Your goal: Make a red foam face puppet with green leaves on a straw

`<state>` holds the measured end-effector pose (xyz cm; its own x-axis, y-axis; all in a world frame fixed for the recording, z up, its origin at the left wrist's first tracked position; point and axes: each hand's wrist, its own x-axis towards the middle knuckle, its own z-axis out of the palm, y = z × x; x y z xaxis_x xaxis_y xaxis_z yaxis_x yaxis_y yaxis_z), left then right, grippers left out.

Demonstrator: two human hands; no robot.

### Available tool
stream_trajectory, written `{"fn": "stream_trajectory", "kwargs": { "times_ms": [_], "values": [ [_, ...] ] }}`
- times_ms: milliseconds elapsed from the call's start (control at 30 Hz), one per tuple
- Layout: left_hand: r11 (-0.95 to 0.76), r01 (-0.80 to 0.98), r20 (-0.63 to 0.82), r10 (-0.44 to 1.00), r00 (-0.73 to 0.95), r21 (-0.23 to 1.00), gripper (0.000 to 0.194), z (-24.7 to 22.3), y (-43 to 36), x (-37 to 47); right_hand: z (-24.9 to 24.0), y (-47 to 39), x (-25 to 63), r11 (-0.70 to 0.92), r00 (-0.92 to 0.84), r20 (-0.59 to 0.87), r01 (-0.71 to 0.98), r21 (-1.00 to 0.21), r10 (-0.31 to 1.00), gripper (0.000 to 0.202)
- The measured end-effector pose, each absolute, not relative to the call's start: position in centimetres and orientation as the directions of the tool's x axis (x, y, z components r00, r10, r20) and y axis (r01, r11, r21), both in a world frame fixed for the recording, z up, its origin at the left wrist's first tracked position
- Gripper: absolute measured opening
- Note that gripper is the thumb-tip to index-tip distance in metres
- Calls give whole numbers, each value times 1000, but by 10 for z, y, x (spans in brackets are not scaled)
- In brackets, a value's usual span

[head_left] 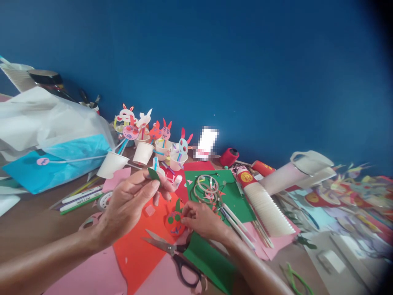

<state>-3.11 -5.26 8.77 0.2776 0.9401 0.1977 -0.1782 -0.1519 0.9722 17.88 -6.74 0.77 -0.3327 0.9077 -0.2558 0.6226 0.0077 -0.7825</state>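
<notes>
Between the thumb and fingers of my left hand (132, 200) is a small dark green paper piece (154, 174), held above the orange sheet (138, 250). My right hand (199, 219) has its fingers bent together at the right edge of an orange paper face (173, 223), which has green round eyes and one green ear standing up. Scissors (172, 248) with black handles lie partly open just below the face. A dark green sheet (208, 262) lies under my right forearm.
Behind my hands stand paper cups (143, 153) with paper animal faces on sticks. To the right are tape rings (207, 184) on a green sheet (236, 200) and a stack of cups (270, 209). Markers (81, 198) lie left, beside a blue bag (70, 164).
</notes>
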Motion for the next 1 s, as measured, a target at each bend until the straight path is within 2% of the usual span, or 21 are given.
{"fn": "stream_trajectory", "kwargs": {
  "times_ms": [167, 367, 567, 700, 867, 1000],
  "values": [
    [-210, -58, 218, 934, 285, 976, 13, 88, -51, -32, 13, -64, 178, 95, -280, -204, 775, -625, 938, 7],
    [-118, 42, 100, 948, 302, 992, 16, 84, -51, -29, 22, -67, 179, 151, -255, -160, 865, -479, 954, 11],
    [-22, 67, -7, 918, 396, 997, 17, 71, -54, -16, 51, -54, 214, 134, -164, -26, 881, -454, 986, 16],
    [96, 48, -107, 872, 478, 994, 19, 59, -51, -5, 55, -32, 259, 31, -10, 48, 892, -450, 999, 19],
    [211, 50, -207, 838, 505, 976, 20, 42, -46, 1, 46, -16, 297, -19, 46, 61, 921, -389, 997, 18],
    [188, 89, -208, 852, 481, 978, 19, 37, -45, 1, 43, -13, 307, -60, 88, 63, 932, -358, 994, 18]
  ]
}}
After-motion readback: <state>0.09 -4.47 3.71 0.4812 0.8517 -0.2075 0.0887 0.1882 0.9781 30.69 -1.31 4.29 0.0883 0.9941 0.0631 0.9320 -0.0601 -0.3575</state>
